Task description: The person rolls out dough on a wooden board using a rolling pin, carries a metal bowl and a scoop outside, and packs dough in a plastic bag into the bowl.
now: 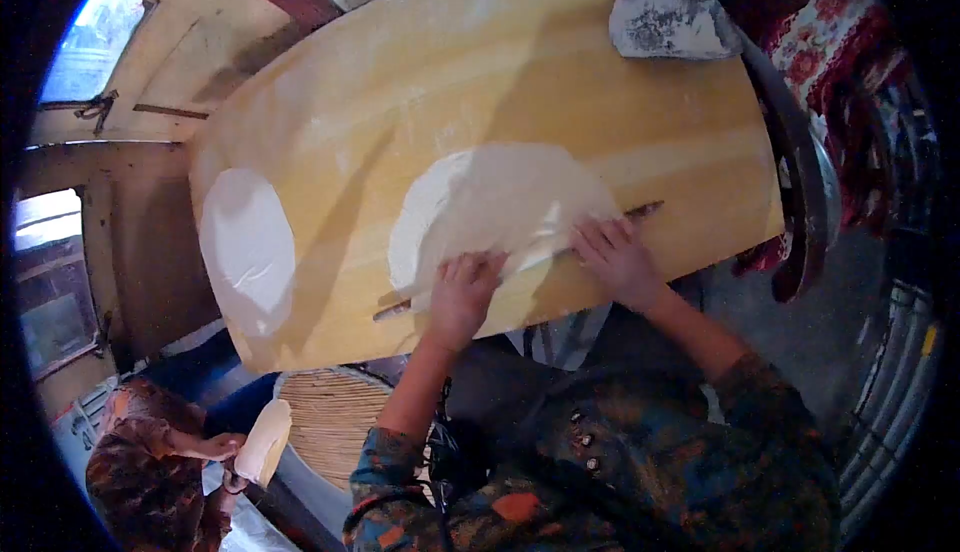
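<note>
A wide, thin sheet of dough [500, 187] lies on the wooden board in front of me. Along its near edge runs a thin rolling pin [645, 210], slanted up to the right, with dough covering its middle and both dark ends sticking out. My left hand [465, 297] is closed over the covered pin near its left end, fingers curled. Farther right, my right hand [618, 260] rests over the pin, its fingers bent down on the dough. The pin's surface beneath my hands is hidden.
A second dough sheet [250, 252] lies at the board's left. A flour-dusted block or bag [675, 24] sits at the far right corner of the board [350, 82]. At lower left, another person's hands [225, 452] hold flat dough [265, 440] beside a round slatted tray [330, 422].
</note>
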Tool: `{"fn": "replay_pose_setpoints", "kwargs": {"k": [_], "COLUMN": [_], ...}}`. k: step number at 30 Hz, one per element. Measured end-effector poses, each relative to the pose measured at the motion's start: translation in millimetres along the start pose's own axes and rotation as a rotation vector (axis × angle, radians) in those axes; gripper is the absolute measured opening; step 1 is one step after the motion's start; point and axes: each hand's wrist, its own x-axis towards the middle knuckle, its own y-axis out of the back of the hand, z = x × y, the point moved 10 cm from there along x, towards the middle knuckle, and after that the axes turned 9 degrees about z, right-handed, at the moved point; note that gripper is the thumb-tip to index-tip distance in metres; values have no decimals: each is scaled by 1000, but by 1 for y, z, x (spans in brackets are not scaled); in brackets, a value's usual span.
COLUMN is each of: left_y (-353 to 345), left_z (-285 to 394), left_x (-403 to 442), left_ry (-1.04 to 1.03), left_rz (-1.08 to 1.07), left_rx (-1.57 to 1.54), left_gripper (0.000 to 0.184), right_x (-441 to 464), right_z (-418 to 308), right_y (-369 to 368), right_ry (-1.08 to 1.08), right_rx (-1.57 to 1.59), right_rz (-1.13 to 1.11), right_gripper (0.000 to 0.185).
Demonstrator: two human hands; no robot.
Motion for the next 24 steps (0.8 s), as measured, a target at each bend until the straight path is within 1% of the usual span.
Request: {"fn": "replay_pose_setpoints", "kwargs": {"k": [1, 2, 5, 8, 10, 11, 12, 13, 14, 15, 17, 18, 19, 20, 21, 22, 24], "left_y": [6, 12, 31, 4, -3, -4, 7, 21, 33, 50, 52, 51, 45, 34, 23, 18, 22], "left_z": [0, -4, -4, -23, -47, -61, -79, -100, -123, -130, -125, -120, -118, -114, -108, -104, -142], "left_x": [-1, -2, -19, -55, -39, -25, -2, 22, 43, 56, 42, 28, 1, -33, -59, -67, -25], "left_ry": [-9, 40, 147, 233, 272, 291, 298, 305, 307, 308, 267, 248, 301, 354, 302, 379, 401], "left_rz": [37, 45, 92, -30, -71, -92, -55, -18, 93, 205, 112, 52, 24, -4, -7, -88, -52], "left_rx": [-6, 32, 35, 42, 225, 316, 422, 528, 525, 522, 535, 537, 455, 373, 344, 283, 314], "left_gripper": [39, 42, 45, 52, 57, 60, 64, 68, 70, 72, 73, 73, 74, 74, 75, 73, 67], "right_x": [10, 16, 19, -2, 33, 72, 115, 152, 174, 177, 178, 155, 120, 85, 64, 65, 78], "right_z": [-2, -3, -20, -20, 1, 11, 22, 38, 49, 45, 45, 46, 45, 33, 23, 27, 40], "right_y": [-1, -1, -3, -38, -67, -61, -54, -55, -48, -40, -25, -36, -48, -42, -39, -47, -64], "right_ry": [-81, -162, -179, -192, -160, -167, -174, -217, -255, -228, -175, -132, -88, -67, -46, -61, -91], "right_rx": [-17, -34, 2, 74, -152, -119, -86, -118, -152, -139, -112, -141, -169, -96, -23, -33, -52], "right_rz": [-12, -25, -137, -237, -219, -180, -140, -17, 115, 127, 150, 27, -95, -162, -230, -224, -213], "right_gripper": [53, 56, 64, 68, 67, 67, 67, 66, 66, 66, 67, 67, 67, 67, 67, 67, 66]}}
